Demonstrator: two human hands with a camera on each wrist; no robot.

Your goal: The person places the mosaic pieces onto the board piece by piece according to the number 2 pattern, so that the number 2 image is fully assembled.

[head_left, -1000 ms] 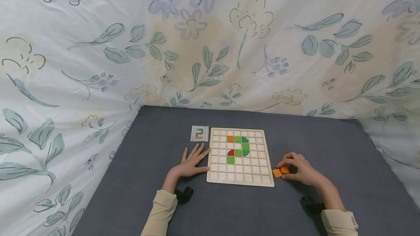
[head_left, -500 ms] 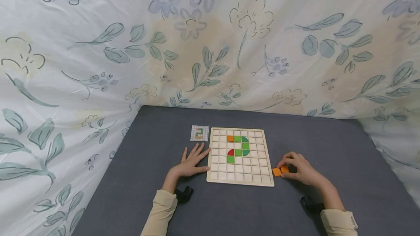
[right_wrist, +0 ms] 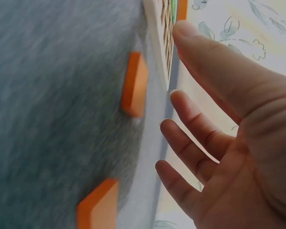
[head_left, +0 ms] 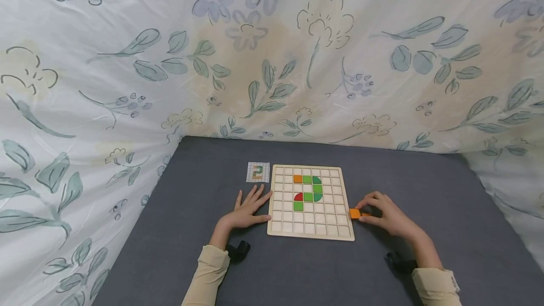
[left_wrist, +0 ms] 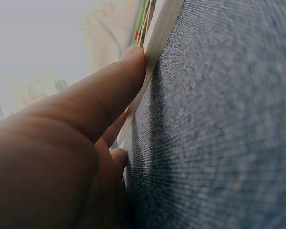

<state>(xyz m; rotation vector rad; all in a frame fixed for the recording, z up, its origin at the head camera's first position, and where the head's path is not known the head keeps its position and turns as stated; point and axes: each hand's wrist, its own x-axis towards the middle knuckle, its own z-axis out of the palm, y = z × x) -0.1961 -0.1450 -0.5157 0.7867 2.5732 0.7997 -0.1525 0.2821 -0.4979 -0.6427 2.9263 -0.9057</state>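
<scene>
A wooden grid board (head_left: pixel 311 237) lies on the grey cloth. Green, red and orange tiles in its cells form a curved line, among them a red quarter-round tile (head_left: pixel 299 197). My left hand (head_left: pixel 242 212) is spread with straight fingers against the board's left edge; in the left wrist view the thumb (left_wrist: pixel 109 90) touches the wooden rim. My right hand (head_left: pixel 388 214) pinches an orange square tile (head_left: pixel 354 213) between thumb and fingers at the board's right edge. Below it in the right wrist view, two orange tiles (right_wrist: pixel 135 85) lie apart on the cloth.
A small pattern card (head_left: pixel 258 172) with a coloured figure on a grid lies beside the board's upper left corner. A floral curtain (head_left: pixel 272 60) hangs behind and to the left of the table. Black wrist straps (head_left: pixel 239 252) sit at both wrists.
My right hand has lifted an orange tile from the others and carried it slightly up and left to the board's edge. The left hand stays where it was.
</scene>
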